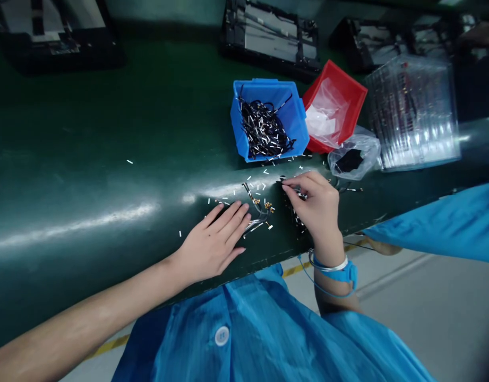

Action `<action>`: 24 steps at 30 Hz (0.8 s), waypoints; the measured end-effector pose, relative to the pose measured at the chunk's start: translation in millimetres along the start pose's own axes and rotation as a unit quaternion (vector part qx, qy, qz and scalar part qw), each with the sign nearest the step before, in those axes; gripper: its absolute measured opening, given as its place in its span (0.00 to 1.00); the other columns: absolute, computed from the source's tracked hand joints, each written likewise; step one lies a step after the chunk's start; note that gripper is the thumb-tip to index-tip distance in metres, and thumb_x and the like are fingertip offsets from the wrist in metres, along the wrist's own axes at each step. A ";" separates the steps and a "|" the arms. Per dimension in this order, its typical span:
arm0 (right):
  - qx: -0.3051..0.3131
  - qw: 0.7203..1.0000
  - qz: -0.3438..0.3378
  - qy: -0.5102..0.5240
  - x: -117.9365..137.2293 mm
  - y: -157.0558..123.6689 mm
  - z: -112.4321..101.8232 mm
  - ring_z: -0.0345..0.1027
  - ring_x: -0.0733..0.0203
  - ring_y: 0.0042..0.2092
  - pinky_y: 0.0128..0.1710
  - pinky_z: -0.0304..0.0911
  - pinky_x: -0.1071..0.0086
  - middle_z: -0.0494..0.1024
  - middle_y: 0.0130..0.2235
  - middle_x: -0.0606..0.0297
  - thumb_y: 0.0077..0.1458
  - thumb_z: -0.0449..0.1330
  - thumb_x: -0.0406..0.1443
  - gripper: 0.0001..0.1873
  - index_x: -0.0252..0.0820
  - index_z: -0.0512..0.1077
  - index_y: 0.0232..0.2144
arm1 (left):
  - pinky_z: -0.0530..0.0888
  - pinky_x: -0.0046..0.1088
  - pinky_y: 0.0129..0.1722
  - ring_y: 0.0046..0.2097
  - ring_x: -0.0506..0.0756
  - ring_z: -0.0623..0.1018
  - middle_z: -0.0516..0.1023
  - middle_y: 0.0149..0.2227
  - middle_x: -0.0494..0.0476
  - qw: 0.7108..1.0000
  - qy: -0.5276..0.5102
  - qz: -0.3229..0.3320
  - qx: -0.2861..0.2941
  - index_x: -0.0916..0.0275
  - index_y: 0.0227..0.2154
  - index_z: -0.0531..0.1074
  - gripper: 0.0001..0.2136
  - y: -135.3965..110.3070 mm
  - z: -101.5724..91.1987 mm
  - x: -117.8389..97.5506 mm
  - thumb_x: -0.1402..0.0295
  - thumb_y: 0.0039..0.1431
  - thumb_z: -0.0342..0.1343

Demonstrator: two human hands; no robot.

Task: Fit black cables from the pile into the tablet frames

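My left hand point(218, 241) lies flat on the green tabletop with its fingers stretched out. By its fingertips are thin dark cables point(262, 212) with small gold and white connectors, partly covered by the hand. My right hand point(318, 204) is closed in a pinch, thumb against fingers. At its fingertips shows a small dark tip, too small to name. Beneath that hand lies a bunch of black cables point(298, 220) with white marks, partly hidden by it. Small white strips point(264, 185) are scattered between and beyond the hands.
Behind the hands stands a blue bin point(238, 130) full of short black cables. To its right are a red bin point(354, 101) lined with plastic, a clear bag point(369, 146) and stacked clear trays point(415, 116). Black device housings point(272, 37) line the back. A blue sleeve point(447, 220) enters at right.
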State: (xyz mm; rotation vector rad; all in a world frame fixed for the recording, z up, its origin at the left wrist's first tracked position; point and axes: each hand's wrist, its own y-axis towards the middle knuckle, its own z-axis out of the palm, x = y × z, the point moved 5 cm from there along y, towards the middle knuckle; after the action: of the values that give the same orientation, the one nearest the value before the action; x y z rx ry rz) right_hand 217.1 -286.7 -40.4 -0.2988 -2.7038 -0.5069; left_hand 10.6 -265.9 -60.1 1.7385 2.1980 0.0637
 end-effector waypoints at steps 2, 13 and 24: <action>-0.006 1.000 -0.006 -0.027 3.0 -0.2 1.1 0.66 0.62 0.30 0.29 0.61 0.68 0.75 0.28 0.66 0.53 0.60 0.32 0.05 0.43 0.75 0.28 | 0.60 0.41 0.60 0.62 0.64 0.65 0.64 0.61 0.68 1.000 0.001 -0.001 0.001 0.75 0.57 0.65 0.24 -0.1 1.3 1.0 0.61 0.68 0.40; 0.019 0.995 -0.026 -0.095 8.4 12.6 8.7 0.66 0.61 0.32 0.30 0.60 0.68 0.73 0.27 0.65 0.52 0.60 0.30 0.06 0.42 0.74 0.25 | 0.60 0.41 0.60 0.63 0.64 0.64 0.64 0.62 0.68 1.000 -0.008 -0.009 0.009 0.75 0.57 0.66 0.24 -1.3 3.5 2.5 0.61 0.68 0.40; -0.037 0.999 -0.004 -0.016 17.7 -1.6 4.3 0.65 0.64 0.28 0.29 0.61 0.69 0.75 0.29 0.66 0.56 0.59 0.33 0.05 0.43 0.74 0.28 | 0.59 0.40 0.60 0.62 0.63 0.64 0.64 0.61 0.67 1.000 -0.011 -0.011 0.007 0.74 0.56 0.66 0.24 -1.3 3.4 3.4 0.62 0.69 0.38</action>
State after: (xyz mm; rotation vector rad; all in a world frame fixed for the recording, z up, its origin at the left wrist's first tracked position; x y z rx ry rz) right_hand 199.2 -284.1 -37.7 -0.3190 -2.7216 -0.6095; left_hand 9.7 -263.5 -64.5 1.7139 2.2063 0.0236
